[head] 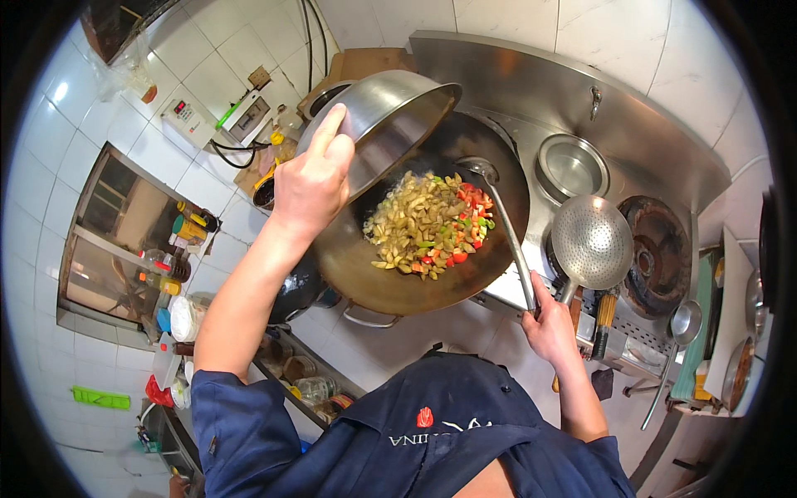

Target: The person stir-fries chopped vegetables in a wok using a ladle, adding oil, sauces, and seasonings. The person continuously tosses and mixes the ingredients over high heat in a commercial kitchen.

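My left hand (314, 177) grips the rim of a wide stainless steel bowl (380, 106), tilted on its side over the left part of a large wok (423, 299). Inside the wok lies a heap of chopped greenish-brown vegetable pieces (414, 224), with diced red and green peppers (470, 218) along its right side. My right hand (549, 320) is closed around the handle of a metal cooking ladle (512, 239), whose head rests against the wok's far inner wall. The bowl's inside shows no food in the part I can see.
Right of the wok are a perforated strainer (591, 239), a steel pot (573, 165), a brush (604, 317) and a dark round burner (654, 255). A steel backsplash (560, 87) rises behind. Several bottles (187, 233) line the left window sill; jars (305, 373) stand on a low shelf.
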Tool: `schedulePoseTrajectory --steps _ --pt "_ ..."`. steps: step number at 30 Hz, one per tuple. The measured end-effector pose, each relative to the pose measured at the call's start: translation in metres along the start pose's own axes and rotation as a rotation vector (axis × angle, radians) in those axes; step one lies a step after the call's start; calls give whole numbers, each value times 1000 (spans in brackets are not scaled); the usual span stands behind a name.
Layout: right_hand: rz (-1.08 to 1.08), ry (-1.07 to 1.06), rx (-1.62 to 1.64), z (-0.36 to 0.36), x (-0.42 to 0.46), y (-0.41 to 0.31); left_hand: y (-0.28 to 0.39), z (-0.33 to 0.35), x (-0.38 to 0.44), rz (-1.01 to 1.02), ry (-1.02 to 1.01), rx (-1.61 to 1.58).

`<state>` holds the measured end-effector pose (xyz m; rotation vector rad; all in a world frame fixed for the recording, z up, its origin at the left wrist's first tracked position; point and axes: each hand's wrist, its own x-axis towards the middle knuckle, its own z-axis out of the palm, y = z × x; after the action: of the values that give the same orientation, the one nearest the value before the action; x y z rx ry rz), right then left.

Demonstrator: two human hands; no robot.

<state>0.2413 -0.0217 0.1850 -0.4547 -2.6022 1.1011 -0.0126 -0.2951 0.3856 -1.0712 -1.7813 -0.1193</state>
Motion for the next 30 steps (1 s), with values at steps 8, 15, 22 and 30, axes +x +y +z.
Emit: schedulePoseTrajectory --steps 8,15,22,30 --pt "146 -171 435 -10 -21 0 -33 13 -68 -700 253 -124" --pt "112 -171 589 -17 -17 -12 -22 25 -122 -1261 304 -319" --pt "-316 -34 -8 -4 23 -20 -30 38 -152 -1394 419 -495" --pt "-176 -155 75 -45 -32 10 -34 17 -164 -1420 486 -368"
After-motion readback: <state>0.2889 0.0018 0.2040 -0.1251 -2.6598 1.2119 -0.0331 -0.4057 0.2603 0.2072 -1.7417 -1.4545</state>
